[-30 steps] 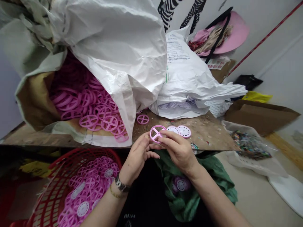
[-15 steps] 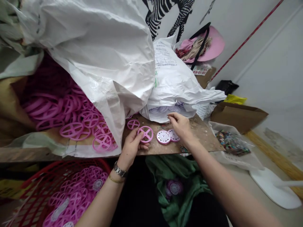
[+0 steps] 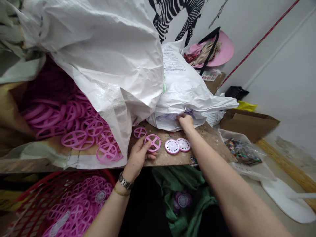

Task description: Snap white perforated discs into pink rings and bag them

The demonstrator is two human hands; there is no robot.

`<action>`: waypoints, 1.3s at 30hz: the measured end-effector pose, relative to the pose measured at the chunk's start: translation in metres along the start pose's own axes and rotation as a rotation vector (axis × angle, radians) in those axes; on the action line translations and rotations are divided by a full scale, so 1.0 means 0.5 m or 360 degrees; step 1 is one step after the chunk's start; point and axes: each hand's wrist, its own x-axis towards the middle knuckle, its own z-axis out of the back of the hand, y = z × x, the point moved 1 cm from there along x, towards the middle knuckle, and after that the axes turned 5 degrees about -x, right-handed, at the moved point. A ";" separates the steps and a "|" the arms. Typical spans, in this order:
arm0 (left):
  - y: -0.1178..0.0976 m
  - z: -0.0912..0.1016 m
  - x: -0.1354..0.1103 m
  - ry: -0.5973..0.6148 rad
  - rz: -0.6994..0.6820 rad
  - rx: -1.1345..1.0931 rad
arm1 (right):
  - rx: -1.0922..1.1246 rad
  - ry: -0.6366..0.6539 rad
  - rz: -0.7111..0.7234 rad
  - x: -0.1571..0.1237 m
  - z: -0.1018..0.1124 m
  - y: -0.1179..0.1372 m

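Between the thumb and fingers of my left hand (image 3: pixel 140 152) is a pink spoked plastic ring (image 3: pixel 153 141), held just over the front of the wooden board. My right hand (image 3: pixel 185 121) reaches into the mouth of a white sack (image 3: pixel 190 82), its fingers closed at the pale discs (image 3: pixel 170 116) inside; what they grip is hidden. Two white discs with pink rims lie overlapping on the board, a left disc (image 3: pixel 172 145) partly over a right disc (image 3: pixel 183 144). Behind my left hand another pink spoked ring (image 3: pixel 140 132) lies flat.
A large white sack (image 3: pixel 111 52) at the left spills many pink rings (image 3: pixel 74 139). Below it stands a red basket (image 3: pixel 37 187) of similar rings. Discs rest on green cloth (image 3: pixel 170 181) in my lap. A plastic tub (image 3: pixel 244 168) and cardboard box (image 3: pixel 249 123) are at the right.
My right hand has moved forward from above the board to the discs in the sack's mouth. My left hand keeps the pink ring in nearly the same place.
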 end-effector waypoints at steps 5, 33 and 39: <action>0.000 0.002 0.001 -0.0010 0.0000 -0.0019 | 0.0133 -0.0053 -0.0045 -0.033 0.040 -0.033; -0.010 -0.032 -0.038 0.0411 0.0335 -0.0402 | -0.0296 -0.0347 0.2218 -0.377 0.131 0.024; -0.004 -0.039 -0.045 0.0394 0.0311 -0.0300 | -0.0243 -0.0294 0.2077 -0.382 0.118 0.017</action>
